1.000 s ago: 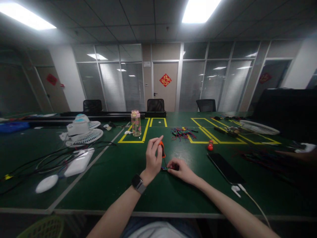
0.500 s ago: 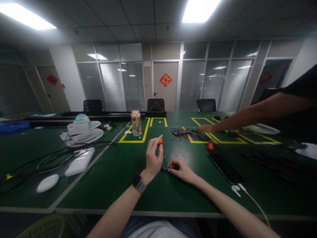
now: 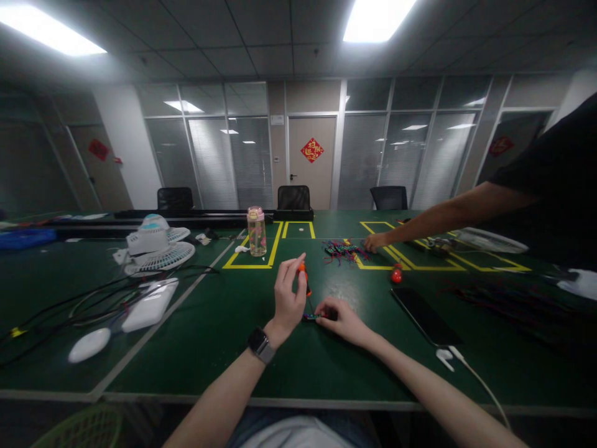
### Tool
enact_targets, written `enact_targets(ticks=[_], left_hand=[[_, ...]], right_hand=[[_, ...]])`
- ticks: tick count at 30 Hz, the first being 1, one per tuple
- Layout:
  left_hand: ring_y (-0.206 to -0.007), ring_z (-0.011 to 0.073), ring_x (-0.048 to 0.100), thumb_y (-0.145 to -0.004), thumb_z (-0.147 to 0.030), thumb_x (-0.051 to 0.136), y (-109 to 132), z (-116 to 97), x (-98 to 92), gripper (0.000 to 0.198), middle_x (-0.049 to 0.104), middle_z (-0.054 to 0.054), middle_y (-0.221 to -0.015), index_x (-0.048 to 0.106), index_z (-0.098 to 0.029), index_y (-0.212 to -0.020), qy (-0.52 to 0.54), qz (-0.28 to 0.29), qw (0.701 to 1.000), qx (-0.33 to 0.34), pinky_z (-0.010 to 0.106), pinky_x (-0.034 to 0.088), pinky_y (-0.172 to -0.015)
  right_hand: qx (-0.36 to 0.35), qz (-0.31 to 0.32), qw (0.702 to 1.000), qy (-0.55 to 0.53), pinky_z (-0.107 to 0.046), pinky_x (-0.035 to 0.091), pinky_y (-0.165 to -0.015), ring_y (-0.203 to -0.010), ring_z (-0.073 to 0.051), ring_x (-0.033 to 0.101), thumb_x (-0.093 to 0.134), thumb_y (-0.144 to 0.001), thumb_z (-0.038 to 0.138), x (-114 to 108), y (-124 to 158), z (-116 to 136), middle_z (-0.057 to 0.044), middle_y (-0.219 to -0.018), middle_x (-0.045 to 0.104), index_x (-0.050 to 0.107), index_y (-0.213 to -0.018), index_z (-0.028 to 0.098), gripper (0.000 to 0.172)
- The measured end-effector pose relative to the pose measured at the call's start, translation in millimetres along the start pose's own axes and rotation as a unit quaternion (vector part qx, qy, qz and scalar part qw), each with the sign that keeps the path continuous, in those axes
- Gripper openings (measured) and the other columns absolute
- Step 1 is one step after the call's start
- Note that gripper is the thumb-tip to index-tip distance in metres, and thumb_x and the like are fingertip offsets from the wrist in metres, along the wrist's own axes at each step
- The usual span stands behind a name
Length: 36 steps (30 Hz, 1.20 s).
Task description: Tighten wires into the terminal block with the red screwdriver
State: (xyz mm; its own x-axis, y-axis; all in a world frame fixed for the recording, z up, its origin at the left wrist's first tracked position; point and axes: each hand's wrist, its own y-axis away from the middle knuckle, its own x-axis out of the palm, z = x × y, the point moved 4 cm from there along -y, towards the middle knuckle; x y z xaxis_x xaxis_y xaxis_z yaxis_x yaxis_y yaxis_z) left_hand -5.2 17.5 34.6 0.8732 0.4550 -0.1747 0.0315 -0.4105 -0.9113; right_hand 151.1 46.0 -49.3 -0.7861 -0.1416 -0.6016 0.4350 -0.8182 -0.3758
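Note:
My left hand (image 3: pixel 290 295), with a watch on its wrist, is closed around the orange handle of a screwdriver (image 3: pixel 308 290). The tool stands nearly upright, its thin shaft running down to a small circuit board (image 3: pixel 311 317) with coloured wires on the table. My right hand (image 3: pixel 340 318) rests on the tabletop and pinches the right end of that board. Part of the board is hidden under my right fingers. Beyond my hands lies a pile of small wired boards (image 3: pixel 344 251).
A co-worker's hand (image 3: pixel 375 241) reaches to the pile's right side. A red object (image 3: pixel 396 274) and a black phone (image 3: pixel 425 316) lie on my right, with an earphone (image 3: pixel 444 359) nearby. A bottle (image 3: pixel 257 233), white fans (image 3: pixel 161 246) and cables are on the left.
The co-worker's arm has shifted left, bringing the hand to the edge of the pile of wired boards. My own hands stay in nearly the same place.

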Motion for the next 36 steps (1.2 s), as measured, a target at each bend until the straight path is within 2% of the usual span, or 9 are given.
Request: enact_targets(ticks=[5, 11, 14, 19, 25, 31, 33, 36], left_hand=[[-0.089, 0.0154, 0.055, -0.092, -0.027, 0.056, -1.0, -1.9, -2.3, 0.022, 0.050, 0.004, -0.095, 0.065, -0.022, -0.111, -0.037, -0.025, 0.999, 0.002, 0.029, 0.049, -0.081], [-0.101, 0.0172, 0.056, -0.098, -0.018, 0.037, -0.3, -3.1, -0.6, 0.036, 0.057, 0.008, -0.108, 0.055, -0.022, -0.129, 0.000, 0.018, 1.000, 0.000, 0.031, 0.048, -0.088], [-0.098, 0.0176, 0.057, -0.096, -0.021, 0.046, -0.7, -2.7, 0.0, 0.033, 0.060, 0.007, -0.103, 0.055, -0.022, -0.127, -0.003, 0.010, 1.000, 0.000, 0.032, 0.048, -0.087], [-0.089, 0.0166, 0.055, -0.089, -0.029, 0.061, -0.7, -2.3, -1.6, 0.025, 0.052, 0.004, -0.095, 0.064, -0.023, -0.113, -0.034, -0.015, 0.999, 0.008, 0.031, 0.049, -0.081], [-0.098, 0.0165, 0.057, -0.097, -0.017, 0.039, -0.5, -4.4, 0.3, 0.036, 0.057, 0.007, -0.105, 0.055, -0.021, -0.129, -0.001, 0.022, 1.000, 0.008, 0.029, 0.049, -0.085], [-0.086, 0.0147, 0.055, -0.092, -0.025, 0.056, -0.8, -4.2, -1.1, 0.024, 0.051, 0.004, -0.094, 0.064, -0.022, -0.115, -0.027, -0.013, 0.999, 0.011, 0.027, 0.049, -0.079], [-0.087, 0.0151, 0.055, -0.093, -0.026, 0.053, -0.2, -3.9, -1.3, 0.025, 0.050, 0.004, -0.095, 0.064, -0.022, -0.115, -0.028, -0.007, 1.000, 0.009, 0.028, 0.049, -0.079], [-0.095, 0.0161, 0.057, -0.097, -0.022, 0.041, 0.5, -3.7, -0.6, 0.034, 0.054, 0.006, -0.104, 0.057, -0.022, -0.127, -0.010, 0.020, 1.000, 0.004, 0.029, 0.049, -0.083]], right_hand=[[0.004, -0.002, 1.000, 0.007, -0.025, 0.041, -0.063, -0.068, -0.015, 0.053, 0.066, -0.074, 0.013, -0.5, 0.1, 0.5, 0.000, -0.073, 0.058, 0.066, -0.081, 0.016, 0.008], [0.006, 0.002, 1.000, 0.007, -0.025, 0.042, -0.064, -0.069, -0.015, 0.053, 0.065, -0.074, 0.012, -0.6, 0.0, 1.2, 0.000, -0.074, 0.058, 0.066, -0.081, 0.015, 0.008], [0.006, 0.004, 1.000, 0.008, -0.025, 0.042, -0.063, -0.069, -0.015, 0.053, 0.065, -0.074, 0.012, -0.9, 0.1, 1.7, 0.000, -0.074, 0.058, 0.066, -0.081, 0.016, 0.008], [0.003, 0.003, 1.000, 0.007, -0.025, 0.042, -0.064, -0.069, -0.015, 0.053, 0.065, -0.075, 0.012, -1.4, 0.7, 2.9, 0.000, -0.073, 0.058, 0.065, -0.081, 0.017, 0.008], [0.005, 0.003, 1.000, 0.003, -0.025, 0.041, -0.064, -0.069, -0.015, 0.053, 0.064, -0.074, 0.011, -1.0, 0.5, 2.4, 0.000, -0.074, 0.058, 0.065, -0.081, 0.015, 0.009], [0.006, 0.000, 1.000, 0.006, -0.025, 0.041, -0.063, -0.069, -0.015, 0.053, 0.065, -0.074, 0.011, -1.0, 0.6, 0.7, 0.000, -0.074, 0.058, 0.066, -0.082, 0.016, 0.009], [0.006, 0.001, 1.000, 0.006, -0.025, 0.041, -0.063, -0.069, -0.015, 0.053, 0.065, -0.074, 0.012, -1.1, 0.7, 0.7, 0.000, -0.073, 0.058, 0.066, -0.082, 0.016, 0.009], [0.005, 0.002, 1.000, 0.002, -0.025, 0.042, -0.063, -0.069, -0.014, 0.053, 0.065, -0.074, 0.012, -0.9, 0.6, 0.9, 0.000, -0.073, 0.059, 0.066, -0.082, 0.016, 0.009]])
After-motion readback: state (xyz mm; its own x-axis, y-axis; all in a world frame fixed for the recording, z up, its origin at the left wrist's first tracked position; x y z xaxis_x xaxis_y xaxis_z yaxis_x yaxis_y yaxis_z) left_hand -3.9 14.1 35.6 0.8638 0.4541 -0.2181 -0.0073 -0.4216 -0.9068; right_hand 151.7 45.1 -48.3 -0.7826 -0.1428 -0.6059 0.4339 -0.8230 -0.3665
